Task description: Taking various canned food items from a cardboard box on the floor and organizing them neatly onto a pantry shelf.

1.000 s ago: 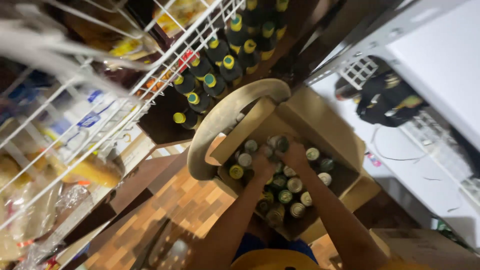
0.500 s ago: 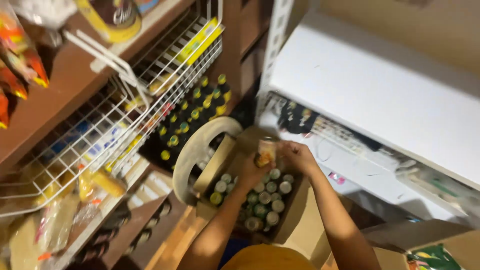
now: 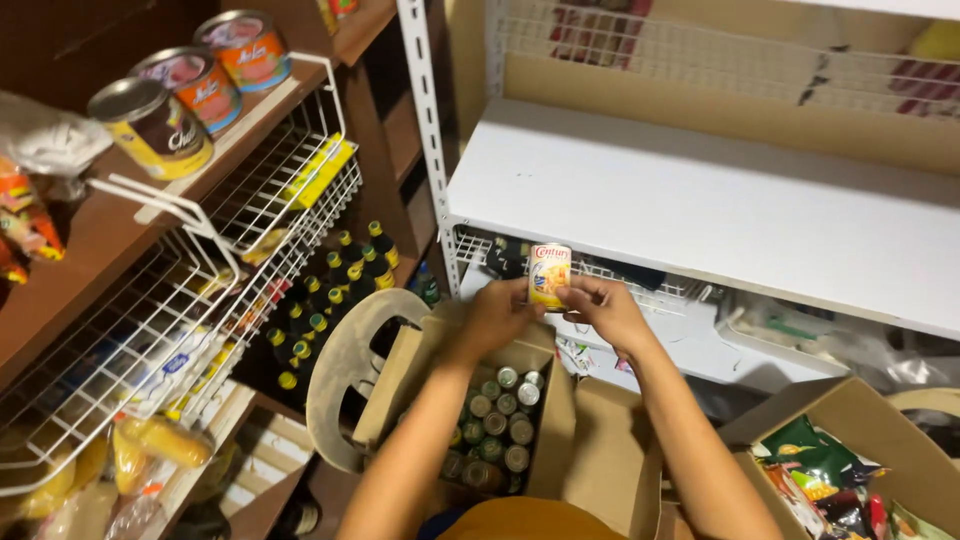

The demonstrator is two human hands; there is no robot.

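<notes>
Both my hands hold one small can (image 3: pixel 549 275) with a yellow and white label, lifted upright in front of the white shelf (image 3: pixel 720 215). My left hand (image 3: pixel 497 312) grips its left side and my right hand (image 3: pixel 601 306) its right side. Below them stands an open cardboard box (image 3: pixel 548 420) filled with several similar cans (image 3: pixel 500 415) seen from the top.
A white wire basket (image 3: pixel 200 290) hangs at the left under a brown shelf with three large tins (image 3: pixel 150 125). Dark bottles with yellow and green caps (image 3: pixel 320 290) stand behind a round beige stool (image 3: pixel 345 370). A box of snack bags (image 3: pixel 830 470) sits at the lower right.
My hands have lifted one can out of the box and raised it toward the white shelf. The camera has tilted up, so more shelf shows.
</notes>
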